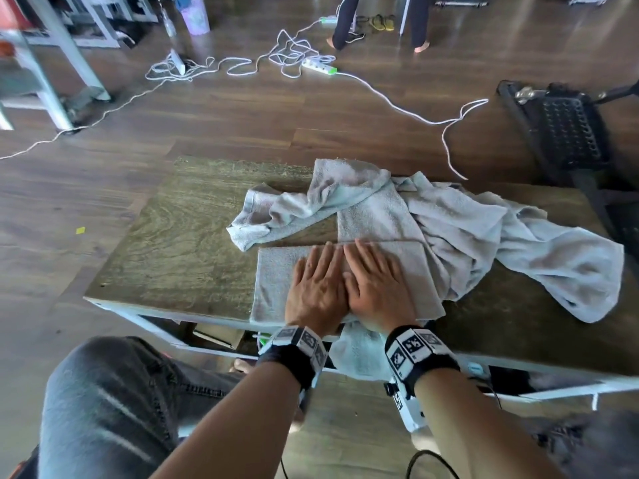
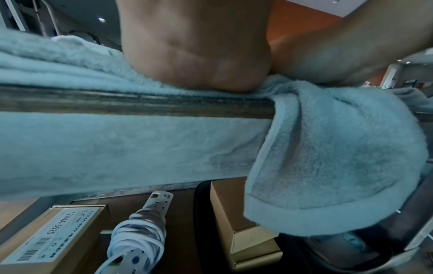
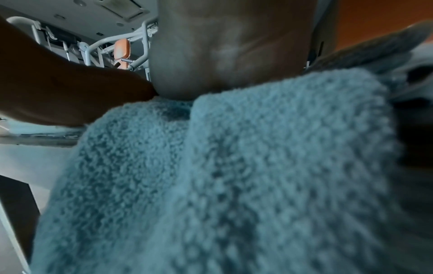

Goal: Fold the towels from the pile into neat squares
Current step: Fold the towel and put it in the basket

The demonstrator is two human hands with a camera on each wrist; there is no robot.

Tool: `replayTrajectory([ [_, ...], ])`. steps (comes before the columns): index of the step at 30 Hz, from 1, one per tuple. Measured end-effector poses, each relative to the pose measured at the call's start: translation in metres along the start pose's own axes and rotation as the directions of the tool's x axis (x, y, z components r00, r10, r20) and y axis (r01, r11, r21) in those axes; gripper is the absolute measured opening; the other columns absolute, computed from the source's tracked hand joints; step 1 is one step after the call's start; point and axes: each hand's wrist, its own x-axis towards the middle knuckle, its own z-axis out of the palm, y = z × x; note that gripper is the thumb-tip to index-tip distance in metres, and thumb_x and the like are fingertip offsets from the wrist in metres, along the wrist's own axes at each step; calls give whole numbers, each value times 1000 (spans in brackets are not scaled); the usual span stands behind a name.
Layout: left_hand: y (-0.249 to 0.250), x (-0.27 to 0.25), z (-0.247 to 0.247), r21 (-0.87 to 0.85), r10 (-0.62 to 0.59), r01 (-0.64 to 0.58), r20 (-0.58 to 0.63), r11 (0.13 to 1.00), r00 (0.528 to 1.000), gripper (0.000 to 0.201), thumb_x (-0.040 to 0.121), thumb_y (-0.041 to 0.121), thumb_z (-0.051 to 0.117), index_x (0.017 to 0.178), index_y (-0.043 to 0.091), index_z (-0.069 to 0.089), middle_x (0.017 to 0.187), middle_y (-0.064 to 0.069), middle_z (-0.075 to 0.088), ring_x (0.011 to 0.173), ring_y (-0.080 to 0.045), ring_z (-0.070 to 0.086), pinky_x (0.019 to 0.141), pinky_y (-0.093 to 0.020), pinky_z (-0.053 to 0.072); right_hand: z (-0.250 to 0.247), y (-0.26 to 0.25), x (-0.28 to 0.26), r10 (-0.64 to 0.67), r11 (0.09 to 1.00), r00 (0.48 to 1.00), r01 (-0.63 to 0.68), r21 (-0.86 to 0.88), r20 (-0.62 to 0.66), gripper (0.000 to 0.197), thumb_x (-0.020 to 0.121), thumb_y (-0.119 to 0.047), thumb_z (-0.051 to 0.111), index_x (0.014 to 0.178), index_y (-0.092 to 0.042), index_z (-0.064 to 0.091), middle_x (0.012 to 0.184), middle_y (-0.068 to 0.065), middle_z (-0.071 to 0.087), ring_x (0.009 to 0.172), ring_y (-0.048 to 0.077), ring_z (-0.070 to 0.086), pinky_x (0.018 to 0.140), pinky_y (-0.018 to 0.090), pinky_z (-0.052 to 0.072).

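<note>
Pressing flat, fingers straight, the left hand (image 1: 316, 288) and right hand (image 1: 377, 288) lie side by side on the folded towel (image 1: 276, 271) at lower centre of the surface (image 1: 179, 236). Unfolded pile (image 1: 466, 229) sits right. Only the left wrist view shows a towel end (image 2: 339, 166) overhanging the edge, boxes (image 2: 243, 222) beneath.

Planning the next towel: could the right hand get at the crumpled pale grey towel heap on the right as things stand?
Probably yes. The right hand lies flat on the folded pale grey towel, holding nothing, and the crumpled pale grey towel heap lies right beside it on the wooden table with nothing between them.
</note>
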Motion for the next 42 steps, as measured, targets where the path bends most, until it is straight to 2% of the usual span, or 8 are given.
replayTrajectory([
  [9, -23, -8, -8, 61, -28, 28, 5, 998, 1000, 66, 97, 63, 6, 156, 34, -5, 163, 7, -10, 150, -12, -12, 124, -39, -4, -7, 7, -9, 27, 1000, 999, -27, -8, -18, 59, 105, -49, 19, 160, -28, 17, 168, -3, 11, 156, 15, 3, 126, 42, 6],
  [20, -54, -21, -18, 33, -113, 114, -20, 993, 993, 66, 98, 65, 8, 156, 35, -4, 164, 9, -8, 150, -9, -11, 124, -39, -3, -20, 37, -28, 199, 979, 980, -199, -38, 1, 61, 104, -53, 5, 160, -29, 2, 168, -6, -4, 155, 14, -8, 126, 38, -6],
  [27, -70, -39, -21, -31, -295, 293, -93, 955, 951, 68, 97, 65, 9, 156, 33, -2, 165, 6, -4, 152, -16, -5, 123, -45, 0, -24, 42, -33, 264, 964, 962, -265, 8, 71, 60, 105, -51, 4, 160, -29, -7, 167, -6, -13, 153, 11, -15, 119, 32, -16],
  [31, -72, -45, -28, -97, -435, 429, -51, 898, 899, 78, 97, 66, 16, 157, 18, 1, 166, 1, -3, 152, -16, -7, 123, -46, -3, -21, 44, -32, 269, 963, 959, -271, 5, 92, 61, 104, -51, 4, 160, -29, -8, 168, -5, -13, 154, 13, -15, 120, 34, -15],
  [33, -68, -43, -30, -84, -469, 463, -64, 882, 881, 78, 97, 64, 25, 155, 12, 14, 165, -4, 7, 152, -21, 1, 122, -47, 2, -20, 44, -31, 275, 961, 957, -277, 6, 96, 61, 104, -52, 4, 160, -29, -8, 168, -4, -13, 154, 13, -15, 120, 35, -15],
  [36, -57, -39, -37, -51, -487, 485, -151, 873, 861, 66, 94, 57, 43, 136, 7, 40, 146, -10, 38, 141, -27, 29, 116, -48, 25, -22, 41, -30, 265, 964, 957, -267, 3, 115, 63, 104, -51, 6, 160, -27, -7, 168, -2, -14, 154, 15, -16, 117, 34, -18],
  [40, -44, -30, -56, -55, -551, 550, -25, 834, 834, 51, 94, 42, 53, 128, 4, 52, 130, -12, 40, 126, -31, 38, 108, -48, 35, -34, 50, -23, 230, 965, 924, -257, 50, 306, 70, 104, -55, 18, 160, -24, -11, 166, -1, -24, 152, 18, -23, 119, 41, -16],
  [42, -35, -25, -75, -108, -554, 555, 40, 825, 832, 39, 95, 33, 50, 120, 3, 55, 124, -13, 50, 117, -32, 47, 100, -46, 43, -41, 58, -19, 190, 966, 914, -239, 96, 360, 76, 102, -56, 30, 160, -22, -5, 166, -1, -21, 153, 19, -21, 122, 45, -10],
])
